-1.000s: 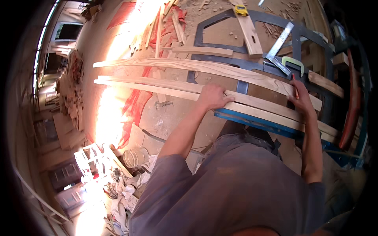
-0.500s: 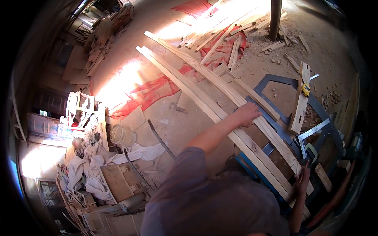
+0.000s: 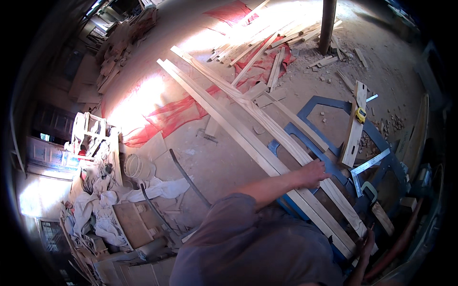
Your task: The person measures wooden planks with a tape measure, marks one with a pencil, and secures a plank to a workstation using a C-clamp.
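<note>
Two long pale wooden strips run diagonally before me, the nearer strip (image 3: 248, 143) passing under my left forearm. Upon the farther strip (image 3: 286, 138) rests my left hand (image 3: 314, 174), its fingers curled closed about the strip's edge. My right hand (image 3: 366, 245) is low at the right, beside the near end of that strip, closed around a thin dark-reddish stick that looks like a pencil (image 3: 371, 227). Beyond the hands are a metal try square (image 3: 369, 162), a green-grey clamp (image 3: 370, 191) and a slotted wooden piece (image 3: 354, 136) with a yellow tape measure (image 3: 360, 115) on it.
A grey metal frame (image 3: 324, 101) lies beyond the strips. Loose wood sticks (image 3: 276, 66) and red sheeting (image 3: 176, 114) cover parts of the floor near a post (image 3: 327, 26). At left are a white bucket (image 3: 137, 166), curved dark bars (image 3: 186, 176) and piled cloth (image 3: 95, 214).
My left hand has slid along the farther strip toward my body and curled more tightly. My right hand has dropped slightly lower. The whole view has shifted a little.
</note>
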`<move>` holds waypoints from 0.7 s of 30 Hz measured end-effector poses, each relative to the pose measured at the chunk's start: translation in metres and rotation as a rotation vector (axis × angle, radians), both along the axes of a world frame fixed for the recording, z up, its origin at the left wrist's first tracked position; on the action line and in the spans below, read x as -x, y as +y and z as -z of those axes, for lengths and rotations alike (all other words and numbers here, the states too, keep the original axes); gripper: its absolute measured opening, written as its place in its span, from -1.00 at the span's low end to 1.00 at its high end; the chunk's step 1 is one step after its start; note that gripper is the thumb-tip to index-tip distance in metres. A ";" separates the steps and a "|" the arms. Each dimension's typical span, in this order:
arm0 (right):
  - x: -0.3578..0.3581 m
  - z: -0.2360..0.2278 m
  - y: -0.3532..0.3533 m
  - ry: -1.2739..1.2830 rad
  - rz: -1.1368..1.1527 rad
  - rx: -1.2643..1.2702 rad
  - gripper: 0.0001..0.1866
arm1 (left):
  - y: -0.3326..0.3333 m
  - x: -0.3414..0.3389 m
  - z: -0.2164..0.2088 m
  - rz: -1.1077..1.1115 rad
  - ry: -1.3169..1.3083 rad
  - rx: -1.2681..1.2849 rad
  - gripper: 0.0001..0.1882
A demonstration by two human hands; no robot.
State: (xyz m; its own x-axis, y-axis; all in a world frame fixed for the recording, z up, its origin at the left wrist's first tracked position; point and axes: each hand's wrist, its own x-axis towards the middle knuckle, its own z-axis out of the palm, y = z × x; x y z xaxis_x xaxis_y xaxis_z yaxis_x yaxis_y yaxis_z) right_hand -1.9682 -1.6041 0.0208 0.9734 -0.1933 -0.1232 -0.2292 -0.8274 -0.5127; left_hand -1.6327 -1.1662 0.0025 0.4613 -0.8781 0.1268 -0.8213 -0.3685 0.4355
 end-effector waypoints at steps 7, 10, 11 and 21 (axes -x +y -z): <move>-0.011 -0.022 0.029 -0.044 0.122 -0.098 -0.36 | -0.070 0.058 0.010 -0.044 0.031 0.026 -0.33; -0.005 -0.004 0.039 -0.131 0.201 -0.183 -0.34 | -0.084 0.067 -0.010 -0.033 0.149 0.033 -0.41; -0.004 0.007 0.039 -0.171 0.239 -0.204 -0.35 | -0.082 0.067 -0.016 -0.033 0.190 0.047 -0.44; -0.001 -0.020 0.055 0.013 0.347 -0.158 -0.48 | -0.076 0.083 -0.025 -0.059 0.223 -0.064 -0.56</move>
